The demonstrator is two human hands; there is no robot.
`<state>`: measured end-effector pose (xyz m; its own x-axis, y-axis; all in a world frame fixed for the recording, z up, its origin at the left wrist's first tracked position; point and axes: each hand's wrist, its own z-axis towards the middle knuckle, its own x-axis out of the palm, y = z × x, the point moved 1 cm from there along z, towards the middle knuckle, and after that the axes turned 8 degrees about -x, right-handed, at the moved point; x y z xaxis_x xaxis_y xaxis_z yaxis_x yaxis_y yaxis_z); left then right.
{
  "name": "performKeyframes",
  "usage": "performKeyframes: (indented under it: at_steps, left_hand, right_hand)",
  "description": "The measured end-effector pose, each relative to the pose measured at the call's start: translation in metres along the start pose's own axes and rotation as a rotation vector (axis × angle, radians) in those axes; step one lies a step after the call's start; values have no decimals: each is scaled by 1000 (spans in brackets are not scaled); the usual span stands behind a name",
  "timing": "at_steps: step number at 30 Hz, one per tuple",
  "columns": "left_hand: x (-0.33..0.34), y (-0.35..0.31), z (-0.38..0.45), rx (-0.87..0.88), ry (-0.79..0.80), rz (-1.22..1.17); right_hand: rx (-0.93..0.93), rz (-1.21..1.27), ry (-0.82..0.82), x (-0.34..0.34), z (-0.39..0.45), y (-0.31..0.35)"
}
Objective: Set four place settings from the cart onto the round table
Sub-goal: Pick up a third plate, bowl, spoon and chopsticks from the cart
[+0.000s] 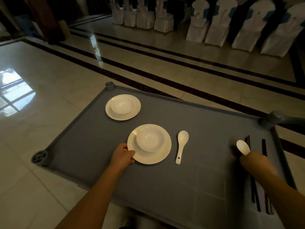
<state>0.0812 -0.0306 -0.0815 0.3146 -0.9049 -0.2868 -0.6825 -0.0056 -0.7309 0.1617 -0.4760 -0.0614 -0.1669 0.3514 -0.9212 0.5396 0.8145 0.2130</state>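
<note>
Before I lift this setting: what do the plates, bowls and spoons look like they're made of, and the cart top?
Near plate, its bowl and the loose spoon: likely glazed white ceramic, glossy with small highlights; melamine can't be ruled out. Far plate looks the same. Cart top: matte grey moulded plastic, judging by its raised rim and dull surface.
</note>
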Motion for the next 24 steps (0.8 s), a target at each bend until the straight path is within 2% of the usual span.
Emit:
performKeyframes:
  at_steps: [3,5,7,9,12,15,19,24]
  left_hand:
    - [-2,3,6,2,25,-21]
    - [-3,4,9,3,43,-49]
    - [-4,4,11,-3,68,-64]
    - [-5,4,13,-6,115,-51]
    - [-15,-6,18,-78,244,9]
    - [-30,-23,26,-132,349,198]
    - [-36,-46,36,43,236,485]
    - [-11,-53,38,118,184,615]
  right_hand:
    - [-15,148,5,-3,-3,15]
    - [-99,421,20,-3,-18,36]
    - [-100,759,109,-2,-44,63]
    - [-105,891,221,6,-71,92]
    - [-95,850,285,30,-105,133]
    - [-89,804,225,57,-128,169]
    - [-226,649,94,81,-143,199]
    - [-189,508,168,100,-148,209]
